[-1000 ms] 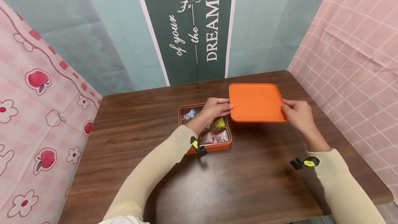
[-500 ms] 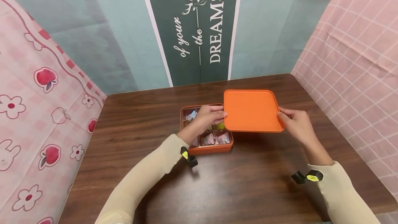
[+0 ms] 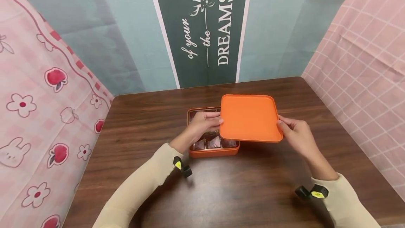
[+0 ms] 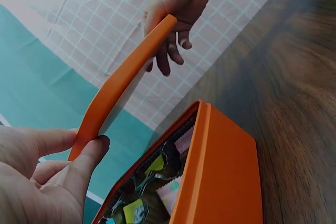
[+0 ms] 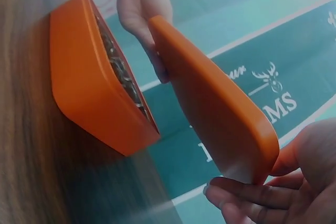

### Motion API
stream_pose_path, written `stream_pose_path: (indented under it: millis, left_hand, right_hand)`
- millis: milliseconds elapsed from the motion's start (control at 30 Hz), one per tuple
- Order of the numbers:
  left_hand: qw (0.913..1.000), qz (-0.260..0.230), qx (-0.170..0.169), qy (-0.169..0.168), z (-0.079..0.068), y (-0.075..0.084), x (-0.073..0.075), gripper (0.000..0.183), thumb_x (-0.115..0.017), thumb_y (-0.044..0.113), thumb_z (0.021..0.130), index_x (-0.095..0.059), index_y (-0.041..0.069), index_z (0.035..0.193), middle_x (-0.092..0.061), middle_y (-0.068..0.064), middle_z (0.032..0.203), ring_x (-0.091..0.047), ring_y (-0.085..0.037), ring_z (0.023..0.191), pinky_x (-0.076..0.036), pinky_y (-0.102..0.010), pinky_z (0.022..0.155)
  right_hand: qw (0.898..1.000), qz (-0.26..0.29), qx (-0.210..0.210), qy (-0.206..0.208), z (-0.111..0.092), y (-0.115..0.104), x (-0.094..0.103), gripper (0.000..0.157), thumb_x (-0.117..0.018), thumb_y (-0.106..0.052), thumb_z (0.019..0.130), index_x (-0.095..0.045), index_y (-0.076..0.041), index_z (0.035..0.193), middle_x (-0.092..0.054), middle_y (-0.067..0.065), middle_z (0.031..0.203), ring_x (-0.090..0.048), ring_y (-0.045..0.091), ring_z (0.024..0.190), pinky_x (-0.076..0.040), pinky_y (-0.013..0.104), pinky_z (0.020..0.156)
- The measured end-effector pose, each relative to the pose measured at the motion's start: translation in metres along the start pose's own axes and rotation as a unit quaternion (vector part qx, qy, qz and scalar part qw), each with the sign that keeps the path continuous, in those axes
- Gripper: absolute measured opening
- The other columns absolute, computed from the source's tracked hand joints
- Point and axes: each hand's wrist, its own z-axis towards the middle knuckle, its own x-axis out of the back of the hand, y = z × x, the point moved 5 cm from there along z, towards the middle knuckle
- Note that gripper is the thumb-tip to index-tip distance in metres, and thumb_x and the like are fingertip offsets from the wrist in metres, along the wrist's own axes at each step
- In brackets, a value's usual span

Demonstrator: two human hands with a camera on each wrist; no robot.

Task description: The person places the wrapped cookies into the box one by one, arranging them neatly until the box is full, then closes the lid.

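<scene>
An orange square lid is held level between both hands, above and to the right of an orange box. My left hand pinches the lid's left edge between thumb and fingers, over the box. On the opposite edge, my right hand grips with the thumb on top and fingers beneath. Small wrapped packets lie in the box's compartments. Part of the box is hidden by the lid and the left hand. In the right wrist view a gap shows between the lid and the box.
Both things are over a dark wood table. A teal and green cloth with white lettering hangs behind it. Pink patterned cloth stands on the left and pink checked cloth on the right.
Both hands have carried the lid leftward and nearer, so it now covers part of the box's right side in the head view. The grip on it is unchanged.
</scene>
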Motion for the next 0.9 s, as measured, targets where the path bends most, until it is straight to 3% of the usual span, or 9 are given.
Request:
stream_pose_path:
  millis: [133, 267, 367, 467, 567, 767, 833, 900]
  left_hand:
    - [1.0000, -0.001, 0.001, 0.002, -0.007, -0.001, 0.007, 0.047, -0.072, 0.006, 0.095, -0.059, -0.005, 0.138, -0.065, -0.018, 0.133, -0.070, -0.028, 0.112, -0.058, -0.037, 0.090]
    - [0.9999, -0.005, 0.002, 0.011, -0.014, -0.002, 0.015, 0.045, -0.073, 0.006, 0.093, -0.062, -0.003, 0.136, -0.068, -0.018, 0.129, -0.070, -0.027, 0.111, -0.058, -0.037, 0.089]
    - [0.9999, -0.006, -0.001, 0.016, -0.019, -0.002, 0.021, 0.045, -0.073, 0.005, 0.093, -0.062, -0.003, 0.136, -0.069, -0.019, 0.127, -0.071, -0.025, 0.110, -0.058, -0.037, 0.089]
    - [0.9996, -0.012, 0.000, 0.026, -0.024, -0.003, 0.027, 0.046, -0.073, 0.003, 0.093, -0.061, -0.003, 0.136, -0.068, -0.020, 0.127, -0.071, -0.023, 0.107, -0.058, -0.038, 0.089]
    - [0.9991, -0.019, 0.006, 0.038, -0.031, -0.007, 0.034, 0.046, -0.072, 0.002, 0.093, -0.061, -0.003, 0.137, -0.068, -0.020, 0.128, -0.072, -0.020, 0.105, -0.058, -0.038, 0.089]
    - [0.9980, -0.029, 0.004, 0.056, -0.043, -0.009, 0.045, 0.046, -0.071, 0.001, 0.093, -0.061, -0.003, 0.137, -0.068, -0.020, 0.128, -0.073, -0.019, 0.102, -0.058, -0.037, 0.088]
    - [0.9977, -0.034, -0.001, 0.058, -0.045, -0.008, 0.048, 0.045, -0.071, 0.000, 0.093, -0.061, -0.004, 0.137, -0.068, -0.021, 0.127, -0.073, -0.019, 0.101, -0.058, -0.038, 0.087]
    - [0.9977, -0.037, -0.009, 0.056, -0.048, -0.006, 0.050, 0.046, -0.071, -0.002, 0.093, -0.060, -0.005, 0.137, -0.067, -0.022, 0.128, -0.073, -0.019, 0.100, -0.058, -0.038, 0.087]
  right_hand:
    - [1.000, 0.026, 0.002, -0.014, -0.006, -0.005, -0.009, 0.039, -0.055, -0.020, 0.106, -0.064, 0.009, 0.130, -0.064, 0.025, 0.129, -0.060, -0.001, 0.075, -0.053, 0.019, 0.055]
    - [0.999, 0.041, 0.002, -0.021, -0.011, -0.009, -0.017, 0.037, -0.055, -0.020, 0.106, -0.067, 0.008, 0.126, -0.065, 0.024, 0.130, -0.060, 0.005, 0.063, -0.053, 0.022, 0.052]
    - [0.999, 0.042, 0.001, -0.018, -0.012, -0.011, -0.022, 0.037, -0.055, -0.021, 0.106, -0.067, 0.007, 0.127, -0.072, 0.023, 0.110, -0.053, 0.010, 0.055, -0.047, 0.024, 0.047]
    - [0.999, 0.045, 0.002, -0.018, -0.013, -0.014, -0.028, 0.037, -0.056, -0.021, 0.105, -0.065, 0.006, 0.130, -0.069, 0.018, 0.090, -0.051, 0.012, 0.051, -0.045, 0.026, 0.045]
    - [0.998, 0.051, 0.008, -0.021, -0.014, -0.017, -0.034, 0.037, -0.057, -0.019, 0.105, -0.064, 0.006, 0.131, -0.070, 0.017, 0.089, -0.050, 0.012, 0.050, -0.046, 0.027, 0.045]
    - [0.997, 0.059, 0.012, -0.043, -0.011, -0.020, -0.043, 0.039, -0.060, -0.023, 0.104, -0.064, 0.002, 0.134, -0.057, 0.012, 0.064, -0.047, 0.013, 0.049, -0.042, 0.028, 0.043]
    - [0.997, 0.059, 0.011, -0.050, -0.010, -0.020, -0.045, 0.041, -0.061, -0.026, 0.104, -0.064, 0.000, 0.135, -0.067, 0.013, 0.073, -0.051, 0.012, 0.054, -0.043, 0.027, 0.045]
    - [0.997, 0.059, 0.011, -0.056, -0.008, -0.020, -0.047, 0.042, -0.061, -0.029, 0.103, -0.064, -0.002, 0.135, -0.075, 0.017, 0.095, -0.061, 0.009, 0.067, -0.048, 0.023, 0.051]
